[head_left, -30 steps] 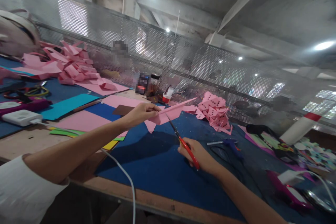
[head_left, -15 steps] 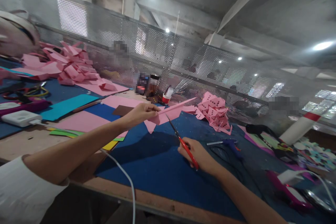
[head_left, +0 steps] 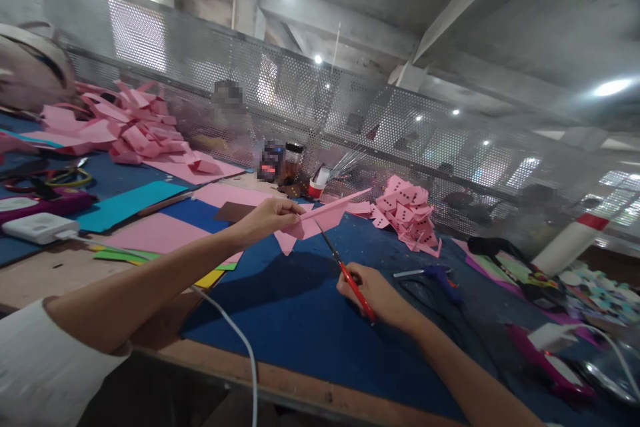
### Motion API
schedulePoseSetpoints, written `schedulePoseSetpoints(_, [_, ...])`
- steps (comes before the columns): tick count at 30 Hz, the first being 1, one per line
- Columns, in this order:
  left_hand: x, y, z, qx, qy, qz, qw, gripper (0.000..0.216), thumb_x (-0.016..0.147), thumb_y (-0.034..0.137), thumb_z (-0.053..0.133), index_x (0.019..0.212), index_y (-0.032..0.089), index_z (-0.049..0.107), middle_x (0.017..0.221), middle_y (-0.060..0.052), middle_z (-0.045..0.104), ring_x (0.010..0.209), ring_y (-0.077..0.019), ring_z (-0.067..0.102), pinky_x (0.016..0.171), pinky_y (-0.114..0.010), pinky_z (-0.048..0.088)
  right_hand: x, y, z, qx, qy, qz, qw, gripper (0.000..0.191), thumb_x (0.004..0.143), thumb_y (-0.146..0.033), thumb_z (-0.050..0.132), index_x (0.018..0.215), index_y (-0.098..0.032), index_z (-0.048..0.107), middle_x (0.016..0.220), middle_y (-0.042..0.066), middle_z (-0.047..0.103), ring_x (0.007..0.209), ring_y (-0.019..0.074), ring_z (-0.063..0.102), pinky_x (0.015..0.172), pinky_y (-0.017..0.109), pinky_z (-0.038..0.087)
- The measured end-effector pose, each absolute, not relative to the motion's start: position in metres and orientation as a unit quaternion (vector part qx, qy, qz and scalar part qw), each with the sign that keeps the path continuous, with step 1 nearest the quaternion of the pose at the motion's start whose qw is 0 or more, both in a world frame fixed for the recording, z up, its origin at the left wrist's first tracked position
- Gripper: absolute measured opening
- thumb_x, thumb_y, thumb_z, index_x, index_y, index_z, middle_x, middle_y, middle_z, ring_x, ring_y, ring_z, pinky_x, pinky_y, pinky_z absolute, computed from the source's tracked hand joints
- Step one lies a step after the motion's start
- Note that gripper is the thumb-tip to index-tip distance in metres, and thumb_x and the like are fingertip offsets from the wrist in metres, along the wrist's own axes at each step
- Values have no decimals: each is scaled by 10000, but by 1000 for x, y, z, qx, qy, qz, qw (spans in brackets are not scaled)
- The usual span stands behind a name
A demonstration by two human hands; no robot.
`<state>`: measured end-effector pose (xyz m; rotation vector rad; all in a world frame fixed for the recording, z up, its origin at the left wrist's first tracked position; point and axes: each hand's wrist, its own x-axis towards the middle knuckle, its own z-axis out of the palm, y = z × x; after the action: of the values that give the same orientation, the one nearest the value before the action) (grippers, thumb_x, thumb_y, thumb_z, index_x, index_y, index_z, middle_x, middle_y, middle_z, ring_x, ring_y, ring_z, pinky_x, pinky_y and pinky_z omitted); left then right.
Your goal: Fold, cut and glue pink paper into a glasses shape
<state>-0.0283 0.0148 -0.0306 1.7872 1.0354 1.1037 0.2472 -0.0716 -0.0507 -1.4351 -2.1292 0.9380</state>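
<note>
My left hand [head_left: 280, 217] pinches a folded piece of pink paper [head_left: 327, 215] above the blue work mat [head_left: 300, 327]. The paper points up to the right, with a flap hanging below. In my right hand [head_left: 373, 290] are scissors with red handles [head_left: 357, 293]. Their dark blades reach up to the lower edge of the pink paper, and the tips are at or against it. Whether the blades are apart is too fine to tell. My fingers wrap around the handles and partly hide them.
A pile of dotted pink pieces [head_left: 407, 210] lies beyond my right hand; folded pink strips [head_left: 137, 123] are heaped at far left. A glue gun [head_left: 443, 277] rests right of my hand. A white cable [head_left: 240, 330] crosses the table edge. A mesh panel [head_left: 300, 107] stands behind.
My right hand and the scissors have shifted very slightly left. The left hand and the pink paper are almost unchanged.
</note>
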Motion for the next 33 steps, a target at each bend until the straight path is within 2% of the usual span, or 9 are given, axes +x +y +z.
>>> schedulePoseSetpoints(5, [-28, 16, -32, 701, 403, 440, 391, 314, 777, 342, 654, 1016, 146, 708, 790, -37, 716, 711, -160, 624, 631, -252, 429, 248, -76, -44, -490, -767, 366, 192, 121, 899, -296, 557, 922, -178, 563, 743, 0, 634, 550, 83, 499, 525, 197, 376])
schedulePoseSetpoints(12, [-32, 14, -26, 695, 404, 464, 373, 351, 770, 363, 652, 1025, 129, 709, 870, -64, 739, 808, -201, 672, 702, -282, 477, 269, -76, -26, -470, -788, 379, 124, 218, 897, -380, 576, 972, -176, 597, 817, 13, 651, 640, 120, 544, 568, 219, 409])
schedulePoseSetpoints(14, [-34, 14, -23, 691, 402, 471, 372, 358, 773, 371, 647, 1029, 127, 706, 860, -66, 741, 795, -208, 677, 680, -281, 479, 283, -73, -18, -464, -812, 338, 104, 236, 862, -396, 635, 949, -176, 625, 842, 4, 644, 710, 131, 545, 613, 219, 398])
schedulePoseSetpoints(16, [-35, 15, -22, 686, 402, 479, 373, 354, 776, 369, 641, 1030, 130, 702, 839, -58, 736, 762, -201, 675, 644, -269, 466, 297, -68, -12, -477, -823, 296, 82, 290, 823, -454, 679, 890, -176, 632, 803, -12, 616, 697, 131, 518, 599, 221, 364])
schedulePoseSetpoints(22, [-32, 15, -25, 695, 395, 466, 379, 343, 769, 354, 640, 1024, 134, 709, 856, -62, 733, 785, -194, 665, 675, -270, 466, 323, -23, -15, -578, -803, 111, 98, 417, 798, -598, 646, 888, -191, 636, 826, 25, 656, 728, 183, 566, 616, 251, 356])
schedulePoseSetpoints(24, [-29, 14, -28, 706, 393, 449, 383, 325, 769, 350, 642, 1005, 138, 711, 853, -62, 731, 779, -189, 656, 677, -270, 463, 322, 2, -24, -600, -795, 52, 68, 375, 850, -547, 591, 942, -189, 656, 860, 50, 680, 740, 193, 590, 633, 259, 363])
schedulePoseSetpoints(27, [-27, 13, -33, 733, 369, 408, 401, 303, 777, 342, 629, 981, 136, 716, 795, -50, 713, 709, -168, 628, 634, -259, 442, 315, 40, -37, -621, -781, 32, 49, 324, 839, -451, 624, 1000, -176, 684, 914, 62, 702, 777, 186, 609, 648, 248, 374])
schedulePoseSetpoints(30, [-23, 11, -38, 753, 346, 366, 423, 307, 762, 333, 624, 969, 130, 724, 749, -36, 691, 646, -148, 589, 582, -245, 409, 306, 68, -45, -608, -791, 47, 48, 248, 796, -380, 678, 839, -138, 708, 777, 46, 692, 716, 166, 587, 627, 236, 366])
schedulePoseSetpoints(33, [-19, 7, -41, 763, 348, 327, 436, 289, 742, 324, 618, 940, 148, 734, 756, -24, 692, 656, -148, 580, 574, -237, 399, 302, 80, -47, -589, -803, 66, 67, 277, 802, -398, 672, 763, -126, 712, 724, 33, 681, 692, 161, 579, 632, 235, 380])
